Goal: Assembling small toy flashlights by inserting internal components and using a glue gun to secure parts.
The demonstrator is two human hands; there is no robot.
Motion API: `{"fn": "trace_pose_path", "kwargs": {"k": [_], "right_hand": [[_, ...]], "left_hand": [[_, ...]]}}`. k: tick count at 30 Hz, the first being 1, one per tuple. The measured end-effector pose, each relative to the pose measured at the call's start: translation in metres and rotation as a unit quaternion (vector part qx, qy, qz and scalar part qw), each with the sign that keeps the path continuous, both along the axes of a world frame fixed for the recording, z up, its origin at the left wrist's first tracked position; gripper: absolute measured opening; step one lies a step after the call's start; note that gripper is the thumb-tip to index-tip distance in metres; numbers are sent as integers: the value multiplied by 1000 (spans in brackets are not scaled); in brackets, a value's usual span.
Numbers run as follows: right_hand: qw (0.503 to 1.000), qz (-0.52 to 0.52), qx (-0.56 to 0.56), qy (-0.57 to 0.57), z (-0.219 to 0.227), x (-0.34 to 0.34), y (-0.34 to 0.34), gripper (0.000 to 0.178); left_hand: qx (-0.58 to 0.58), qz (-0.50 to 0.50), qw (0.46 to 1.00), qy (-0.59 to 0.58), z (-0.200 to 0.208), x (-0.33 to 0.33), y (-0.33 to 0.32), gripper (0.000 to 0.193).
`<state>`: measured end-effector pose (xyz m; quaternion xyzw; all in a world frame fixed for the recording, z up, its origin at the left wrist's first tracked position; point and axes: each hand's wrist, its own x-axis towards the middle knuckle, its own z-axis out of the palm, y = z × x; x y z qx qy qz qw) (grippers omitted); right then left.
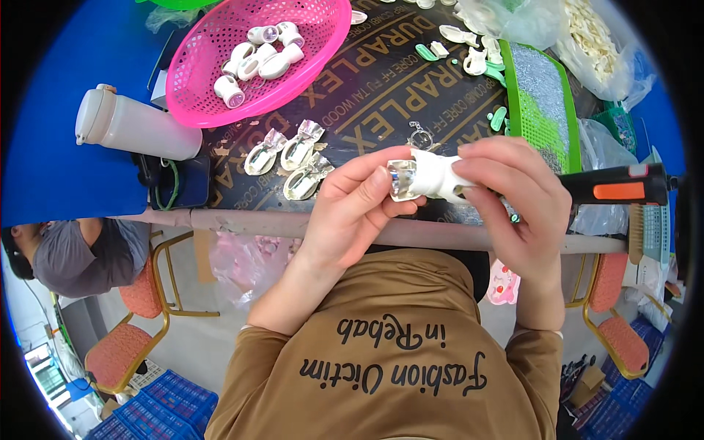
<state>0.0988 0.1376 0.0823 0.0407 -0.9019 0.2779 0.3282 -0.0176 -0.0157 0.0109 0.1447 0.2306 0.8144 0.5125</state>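
Note:
Over the table's near edge, both hands hold one small white plastic casing (pixel 435 178) lying sideways. My left hand (pixel 356 205) is closed round its left end, where a shiny silver cup-shaped part (pixel 402 181) shows by the thumb. The fingers of my right hand (pixel 519 194) pinch the casing's right end and cover some of it. Just beyond the casing lies a metal key ring (pixel 421 137). Left of my left hand sit several white half shells (pixel 299 152) with silver parts in them.
A pink perforated basket (pixel 312 81) holds several white pieces. Left of it lies a pale bottle (pixel 139 123). At right are a green tray (pixel 524 92) of small metal bits, plastic bags and a black-and-orange tool (pixel 616 185). Another person (pixel 88 249) is at far left.

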Motion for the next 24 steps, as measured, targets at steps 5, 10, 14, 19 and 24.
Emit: {"fn": "trace_pose_path", "kwargs": {"k": [5, 10, 14, 19, 24], "right_hand": [[999, 22, 25, -14, 4, -5, 3, 25], [998, 26, 45, -17, 5, -5, 5, 27], [998, 23, 52, -11, 4, -5, 6, 27], [998, 23, 51, 4, -2, -6, 6, 27], [998, 14, 53, 20, -5, -6, 3, 25]], "left_hand": [[7, -24, 999, 22, 1, -1, 0, 34], [-4, -25, 999, 31, 6, 1, 3, 34], [-4, -31, 999, 39, 6, 0, 4, 34], [-17, -15, 998, 51, 7, 2, 4, 33], [-82, 21, 994, 73, 13, 7, 4, 40]]}}
